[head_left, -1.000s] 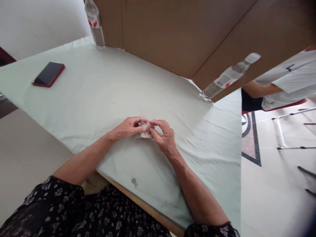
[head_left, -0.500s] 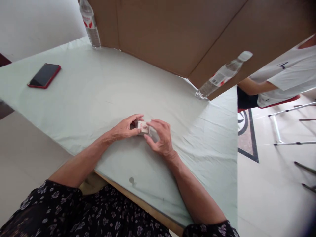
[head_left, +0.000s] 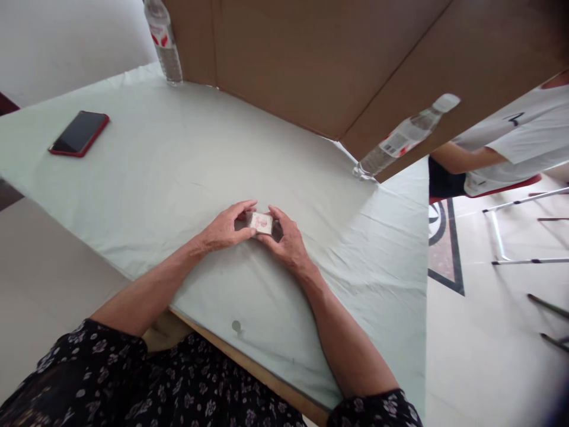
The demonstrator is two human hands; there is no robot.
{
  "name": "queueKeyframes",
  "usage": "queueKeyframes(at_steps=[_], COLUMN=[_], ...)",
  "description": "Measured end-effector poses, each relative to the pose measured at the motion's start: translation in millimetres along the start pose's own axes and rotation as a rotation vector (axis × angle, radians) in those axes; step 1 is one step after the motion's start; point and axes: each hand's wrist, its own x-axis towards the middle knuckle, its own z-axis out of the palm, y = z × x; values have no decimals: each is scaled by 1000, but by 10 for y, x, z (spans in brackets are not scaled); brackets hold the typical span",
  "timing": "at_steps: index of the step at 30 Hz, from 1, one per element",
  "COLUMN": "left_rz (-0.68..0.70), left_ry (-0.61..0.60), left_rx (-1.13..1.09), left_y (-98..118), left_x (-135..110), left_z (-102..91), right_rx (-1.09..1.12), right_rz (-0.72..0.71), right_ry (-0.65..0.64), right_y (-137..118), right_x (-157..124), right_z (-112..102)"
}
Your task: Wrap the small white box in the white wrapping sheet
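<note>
A small, thick white deck of cards [head_left: 262, 223] with a reddish figure on its top face is held low over the cloth, between both hands. My left hand [head_left: 227, 226] grips its left end, thumb along the near edge and fingers curled behind. From the other side my right hand [head_left: 287, 237] closes on its right end, thumb at the near corner and fingertips at the far side. Part of the deck's sides is hidden by the fingers.
A pale green cloth covers the table [head_left: 200, 160]. A phone [head_left: 80, 133] in a red case lies at left. Two water bottles [head_left: 164, 44] [head_left: 406, 137] stand against a brown cardboard screen [head_left: 288, 59]. Beyond it at right sits a person in a white shirt [head_left: 524, 133].
My right hand has moved in and closed on the right end of the deck, its fingers no longer lifted and blurred. The deck has shifted slightly right and up in view.
</note>
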Motion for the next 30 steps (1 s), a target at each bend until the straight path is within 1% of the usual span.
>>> queueKeyframes(at_steps=[3,6,9,13,17,20,26,30], left_rz=[-20,-17,-7,-24,-35,-28,-17,3], left_ry=[19,37,19,-6,-20,-22,-12,-4], left_rx=[-14,-11,-13,-10,4,23,37,43], left_y=[-11,-25,-23,3,-5,-40,-85,-80], left_x=[-4,-17,-28,-39,-40,-26,12,12], left_z=[-33,-64,-73,-75,-64,-34,33,59], right_rx=[15,62,87,63,25,-45,-261,-289], right_rz=[26,70,81,33,-30,-59,-145,-178], right_ry=[2,60,117,173,219,216,125,150], right_y=[39,29,-7,-38,-74,-108,-153,-181], right_x=[-19,-60,-96,-96,-28,51,223,325], right_z=[-59,-112,-122,-76,-46,-53,-79,-61])
